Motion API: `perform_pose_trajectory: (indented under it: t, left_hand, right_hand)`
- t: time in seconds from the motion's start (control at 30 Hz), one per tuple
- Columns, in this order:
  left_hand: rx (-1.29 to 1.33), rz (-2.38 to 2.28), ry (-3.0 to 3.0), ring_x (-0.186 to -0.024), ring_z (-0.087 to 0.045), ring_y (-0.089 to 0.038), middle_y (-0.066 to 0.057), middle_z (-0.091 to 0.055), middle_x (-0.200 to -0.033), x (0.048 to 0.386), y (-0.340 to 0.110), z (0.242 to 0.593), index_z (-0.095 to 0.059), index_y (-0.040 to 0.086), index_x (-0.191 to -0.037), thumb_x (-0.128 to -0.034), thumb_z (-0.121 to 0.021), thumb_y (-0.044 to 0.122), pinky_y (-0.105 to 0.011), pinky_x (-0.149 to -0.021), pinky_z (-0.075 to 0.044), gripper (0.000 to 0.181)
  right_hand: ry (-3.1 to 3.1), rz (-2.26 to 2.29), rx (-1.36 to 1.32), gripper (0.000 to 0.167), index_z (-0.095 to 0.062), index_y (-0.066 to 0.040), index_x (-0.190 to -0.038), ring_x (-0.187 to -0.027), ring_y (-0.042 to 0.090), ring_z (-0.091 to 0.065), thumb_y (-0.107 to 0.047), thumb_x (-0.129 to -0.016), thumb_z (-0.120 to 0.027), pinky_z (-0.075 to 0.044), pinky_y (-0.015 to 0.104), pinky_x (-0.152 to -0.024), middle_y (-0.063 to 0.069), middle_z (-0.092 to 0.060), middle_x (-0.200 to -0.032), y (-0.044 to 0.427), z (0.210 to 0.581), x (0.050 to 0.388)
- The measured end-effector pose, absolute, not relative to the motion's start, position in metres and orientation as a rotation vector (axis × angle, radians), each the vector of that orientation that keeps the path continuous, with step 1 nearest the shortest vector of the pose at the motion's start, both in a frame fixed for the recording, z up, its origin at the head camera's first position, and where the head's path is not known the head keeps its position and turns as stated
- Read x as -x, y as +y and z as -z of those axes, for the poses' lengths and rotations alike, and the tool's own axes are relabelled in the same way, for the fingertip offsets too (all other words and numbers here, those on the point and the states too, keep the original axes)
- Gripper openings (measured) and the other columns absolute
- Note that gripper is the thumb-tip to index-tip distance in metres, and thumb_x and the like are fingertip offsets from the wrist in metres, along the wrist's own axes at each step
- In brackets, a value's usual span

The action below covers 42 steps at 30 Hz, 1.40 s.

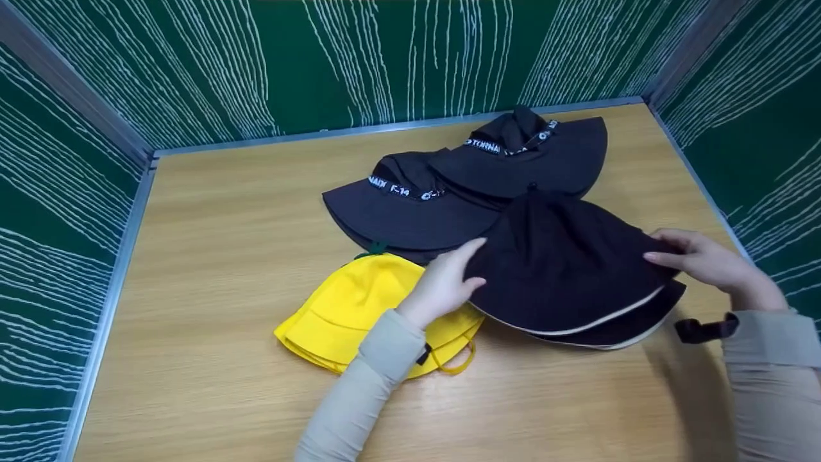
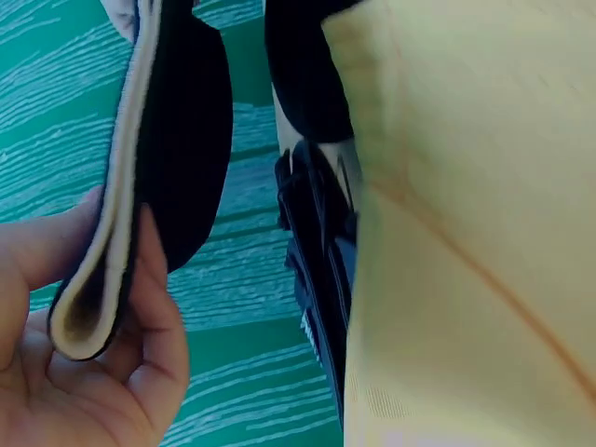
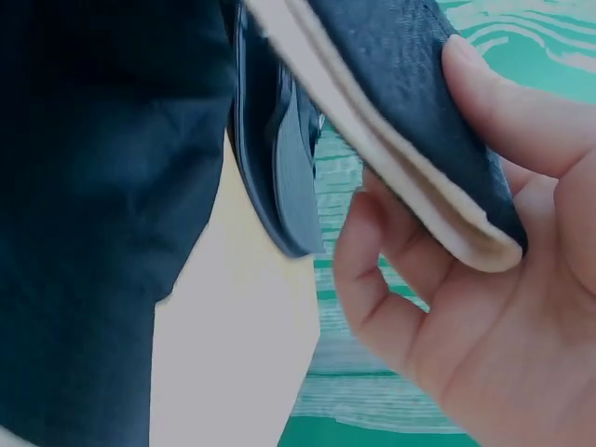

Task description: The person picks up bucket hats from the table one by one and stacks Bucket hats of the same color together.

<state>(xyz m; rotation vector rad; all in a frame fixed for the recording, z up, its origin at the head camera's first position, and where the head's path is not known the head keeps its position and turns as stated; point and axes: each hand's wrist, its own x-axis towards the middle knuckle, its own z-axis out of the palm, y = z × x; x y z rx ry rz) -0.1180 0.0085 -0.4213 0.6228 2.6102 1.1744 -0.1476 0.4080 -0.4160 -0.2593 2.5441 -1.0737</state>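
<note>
A black bucket hat (image 1: 564, 263) with white edging is folded flat and held between both hands. My left hand (image 1: 444, 285) pinches its left end; in the left wrist view, thumb and fingers (image 2: 158, 331) lie on either side of the folded brim (image 2: 116, 205). At the opposite end my right hand (image 1: 709, 262) grips the brim, and the right wrist view shows the thumb (image 3: 517, 116) on one face of the fold (image 3: 400, 112). Below the left forearm lies a yellow hat (image 1: 359, 301), partly covered by that arm and hand.
Two dark bucket hats with white lettering, one at the left (image 1: 410, 218) and one at the right (image 1: 532, 163), overlap behind the held hat. The wooden table (image 1: 224, 212) is enclosed by green white-streaked panels (image 1: 288, 70) with metal edging. A dark strap (image 1: 705, 330) hangs by the right cuff.
</note>
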Motion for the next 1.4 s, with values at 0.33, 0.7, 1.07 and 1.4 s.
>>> perform_pose_trajectory:
  t: [0.33, 0.7, 1.07, 1.4]
  left_hand:
    - [-0.746, -1.044, 2.584, -0.134, -0.041, -0.021, -0.011, -0.043, -0.146, 0.125, 0.045, 0.434, -0.036, 0.003, -0.144, -0.0916, -0.058, 0.006, -0.023, -0.111, -0.029, 0.057]
    - [-0.637, -0.933, 2.593, -0.127, -0.049, -0.016, -0.003, -0.048, -0.142, 0.128, 0.067, 0.453, -0.040, 0.010, -0.143, -0.0902, -0.061, 0.007, -0.019, -0.105, -0.035, 0.057]
    - [-0.626, -0.740, 2.621, -0.117, -0.057, -0.018, -0.005, -0.058, -0.132, 0.129, 0.070, 0.466, -0.044, 0.011, -0.140, -0.0874, -0.062, 0.004, -0.021, -0.098, -0.043, 0.056]
    - [-0.588, -0.759, 2.584, -0.121, -0.054, -0.017, -0.005, -0.057, -0.133, 0.131, 0.071, 0.467, -0.047, 0.010, -0.137, -0.0889, -0.062, 0.009, -0.021, -0.102, -0.040, 0.051]
  right_hand:
    - [2.507, 0.846, 0.057, 0.040, -0.052, 0.003, -0.115, -0.082, -0.001, -0.052, -0.034, -0.098, -0.049, -0.043, 0.029, -0.081, -0.005, -0.059, -0.096, 0.443, 0.429, 0.139]
    - [2.403, 0.824, -0.036, 0.053, -0.047, 0.007, -0.122, -0.088, 0.003, -0.053, -0.041, -0.098, -0.046, -0.043, 0.046, -0.087, 0.010, -0.060, -0.108, 0.459, 0.451, 0.137]
    - [2.388, 0.827, 0.012, 0.043, -0.051, 0.002, -0.115, -0.086, 0.005, -0.050, -0.037, -0.099, -0.047, -0.040, 0.022, -0.076, 0.001, -0.056, -0.103, 0.460, 0.470, 0.137]
    - [2.351, 0.822, -0.050, 0.048, -0.051, 0.000, -0.116, -0.093, 0.013, -0.048, -0.044, -0.097, -0.047, -0.036, 0.036, -0.083, 0.004, -0.054, -0.108, 0.460, 0.467, 0.139]
